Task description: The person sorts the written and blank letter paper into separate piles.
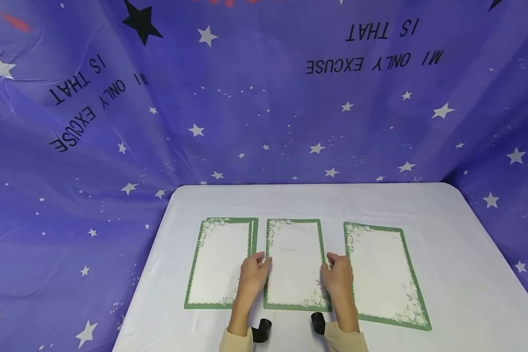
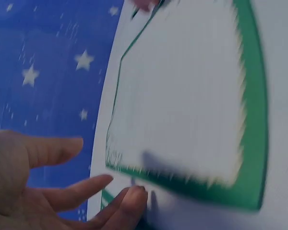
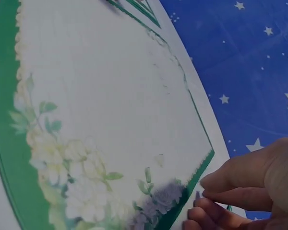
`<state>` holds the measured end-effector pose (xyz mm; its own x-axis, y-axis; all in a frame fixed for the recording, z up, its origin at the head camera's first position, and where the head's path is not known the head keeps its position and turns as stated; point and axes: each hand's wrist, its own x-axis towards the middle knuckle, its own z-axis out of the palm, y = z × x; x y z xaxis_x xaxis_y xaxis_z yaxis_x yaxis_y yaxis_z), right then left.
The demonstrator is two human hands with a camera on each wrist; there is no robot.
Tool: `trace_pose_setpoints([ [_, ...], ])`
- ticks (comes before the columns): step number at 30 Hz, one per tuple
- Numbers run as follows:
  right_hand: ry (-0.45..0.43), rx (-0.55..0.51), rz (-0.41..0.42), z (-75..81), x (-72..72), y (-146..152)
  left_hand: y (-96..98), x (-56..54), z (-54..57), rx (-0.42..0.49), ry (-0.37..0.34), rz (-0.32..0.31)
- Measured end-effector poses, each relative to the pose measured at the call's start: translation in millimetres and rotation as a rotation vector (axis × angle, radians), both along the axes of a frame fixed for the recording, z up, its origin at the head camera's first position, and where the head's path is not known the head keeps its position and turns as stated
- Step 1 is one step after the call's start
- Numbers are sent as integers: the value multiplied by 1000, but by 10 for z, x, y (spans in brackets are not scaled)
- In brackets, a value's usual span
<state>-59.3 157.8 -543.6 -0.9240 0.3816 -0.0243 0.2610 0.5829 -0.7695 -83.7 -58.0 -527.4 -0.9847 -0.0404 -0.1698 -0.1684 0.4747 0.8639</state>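
Note:
A sheet of paper with a green border and pale flowers (image 1: 292,274) lies upright between both hands on the white table. My left hand (image 1: 253,274) is at its left edge, partly over the left-hand sheets (image 1: 217,264). The left wrist view has the thumb and fingers of that hand (image 2: 33,187) spread apart, gripping nothing. At the middle sheet's right edge is my right hand (image 1: 339,276), its loosely bent fingers close to the border. In the right wrist view the fingertips of this hand (image 3: 259,187) sit beside a sheet corner; whether they touch is unclear.
To the right lies another bordered sheet (image 1: 385,274), turned slightly askew. The left-hand sheets overlap, one offset behind another. A purple-blue curtain with stars (image 1: 268,98) surrounds the white table (image 1: 308,198). Black wrist devices (image 1: 318,323) sit by the cuffs.

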Motion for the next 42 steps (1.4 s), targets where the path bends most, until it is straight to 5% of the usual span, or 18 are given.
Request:
trace_pose_setpoints([
  [8, 10, -3, 26, 18, 3, -4, 142, 39, -7, 31, 11, 20],
  [38, 9, 38, 17, -3, 10, -103, 145, 79, 22, -40, 48, -17],
  [42, 67, 24, -6, 7, -5, -212, 80, 69, 40, -59, 65, 8],
])
